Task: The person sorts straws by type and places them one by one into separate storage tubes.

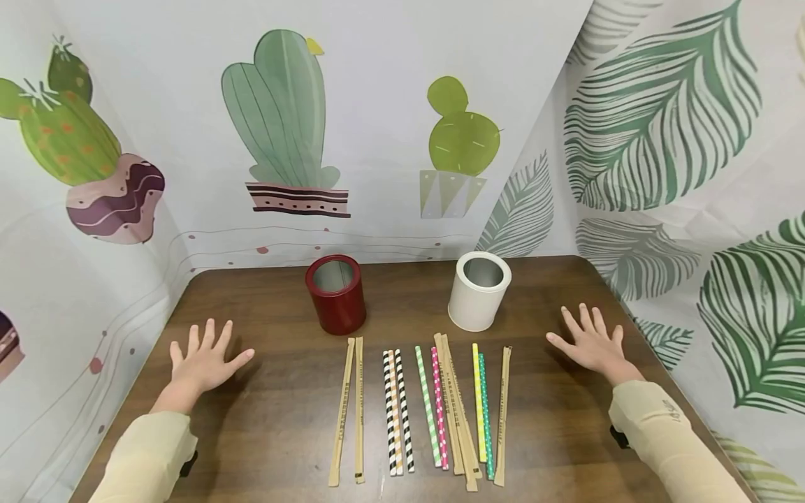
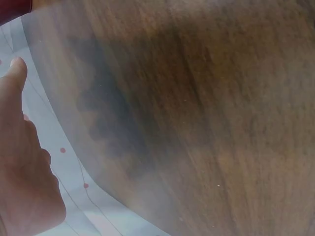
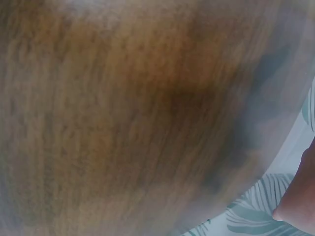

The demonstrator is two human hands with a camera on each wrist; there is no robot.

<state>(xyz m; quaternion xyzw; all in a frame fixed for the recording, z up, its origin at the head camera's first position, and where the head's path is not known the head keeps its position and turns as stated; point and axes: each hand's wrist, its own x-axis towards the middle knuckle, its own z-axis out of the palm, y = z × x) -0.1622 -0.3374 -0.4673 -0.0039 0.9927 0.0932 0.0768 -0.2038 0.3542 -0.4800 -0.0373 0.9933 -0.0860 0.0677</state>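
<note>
My left hand (image 1: 201, 360) is spread above the left side of the brown table, fingers straight, holding nothing. On the far side my right hand (image 1: 591, 344) is spread the same way. Between them lie several patterned paper straws: black-striped (image 1: 388, 412), orange-striped (image 1: 395, 412), light green-striped (image 1: 428, 405), pink dotted (image 1: 439, 409), yellow (image 1: 480, 402) and teal dotted (image 1: 486, 416). Several straws in brown paper sleeves (image 1: 342, 412) lie among them, some overlapping. Behind stand a dark red can (image 1: 342, 307) and a white can (image 1: 474, 304), both upright with open tops.
The wooden table (image 1: 270, 433) has rounded back corners. A white cloth backdrop (image 1: 383, 105) printed with cacti and leaves hangs behind it and along both sides. In the left wrist view, the hand's shadow falls on the wood, and a bit of the red can shows at the corner.
</note>
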